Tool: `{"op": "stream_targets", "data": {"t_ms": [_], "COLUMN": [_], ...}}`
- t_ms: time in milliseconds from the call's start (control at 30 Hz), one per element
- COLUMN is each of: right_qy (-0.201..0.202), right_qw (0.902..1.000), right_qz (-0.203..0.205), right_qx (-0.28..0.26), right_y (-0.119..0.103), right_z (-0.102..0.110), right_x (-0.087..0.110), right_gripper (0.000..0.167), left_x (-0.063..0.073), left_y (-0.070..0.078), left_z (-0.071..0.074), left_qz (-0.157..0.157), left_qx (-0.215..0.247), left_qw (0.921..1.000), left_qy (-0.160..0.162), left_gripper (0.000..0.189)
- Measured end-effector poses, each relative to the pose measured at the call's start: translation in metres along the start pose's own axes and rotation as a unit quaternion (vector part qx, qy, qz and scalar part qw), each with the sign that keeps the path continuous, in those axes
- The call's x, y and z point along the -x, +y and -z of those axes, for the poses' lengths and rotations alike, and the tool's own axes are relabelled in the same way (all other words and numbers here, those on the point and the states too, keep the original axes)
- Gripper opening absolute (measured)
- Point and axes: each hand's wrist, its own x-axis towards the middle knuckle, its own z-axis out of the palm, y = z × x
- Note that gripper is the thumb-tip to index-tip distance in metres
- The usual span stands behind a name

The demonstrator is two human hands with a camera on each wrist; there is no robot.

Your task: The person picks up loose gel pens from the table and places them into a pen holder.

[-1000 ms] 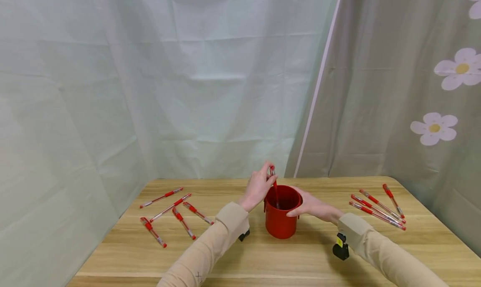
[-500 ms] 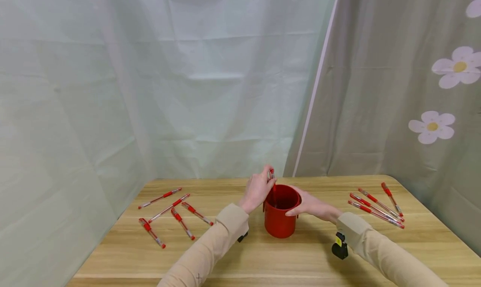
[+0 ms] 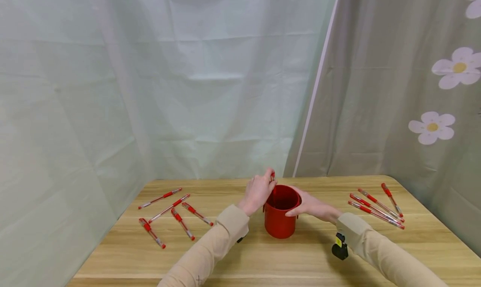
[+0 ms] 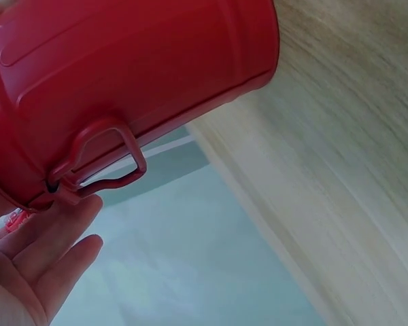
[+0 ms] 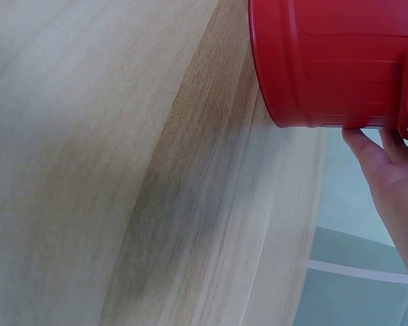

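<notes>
A red metal bucket (image 3: 279,225) stands upright on the wooden table, with a small wire-like side handle (image 4: 137,153) in the left wrist view. My left hand (image 3: 258,191) is over its left rim and pinches a red pen (image 3: 272,176) near the top. The pen points down into the bucket, its lower part dim against the red inside. From the right, my right hand (image 3: 312,205) holds the bucket, thumb on the near side near the rim. In the right wrist view, fingers (image 5: 375,157) touch the bucket's wall.
Several red pens (image 3: 180,223) lie scattered on the left of the table (image 3: 285,264). Another group of red pens (image 3: 375,209) lies on the right, some close together. Behind the table hangs a pale curtain (image 3: 225,90), with a flowered grey curtain (image 3: 360,103) to the right.
My left hand has lowered slightly, taking the pen deeper into the bucket. My right hand keeps its place on the bucket, and the loose pens lie as before.
</notes>
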Motion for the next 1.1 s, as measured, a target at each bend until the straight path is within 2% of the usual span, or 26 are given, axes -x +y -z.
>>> {"op": "stream_targets", "data": {"t_ms": [433, 700, 1100], "right_qy": [0.003, 0.002, -0.001], "right_qw": [1.0000, 0.9999, 0.9999], "right_qz": [0.004, -0.004, 0.000], "right_qx": [0.002, 0.009, 0.016], "right_y": [0.0014, 0.0009, 0.0020], "right_z": [0.0014, 0.0010, 0.0016], "right_x": [-0.0010, 0.0001, 0.0004], "right_gripper": [0.070, 0.070, 0.068], "left_x": [0.0042, 0.0049, 0.0045], "left_y": [-0.0028, -0.0024, -0.0030], "left_z": [-0.0018, -0.0015, -0.0010], "left_qz": [-0.010, 0.003, 0.020], "left_qx": [0.001, 0.007, 0.012], "left_qw": [1.0000, 0.9999, 0.9996], "left_qy": [0.003, -0.013, -0.018], "left_gripper": [0.015, 0.017, 0.022]}}
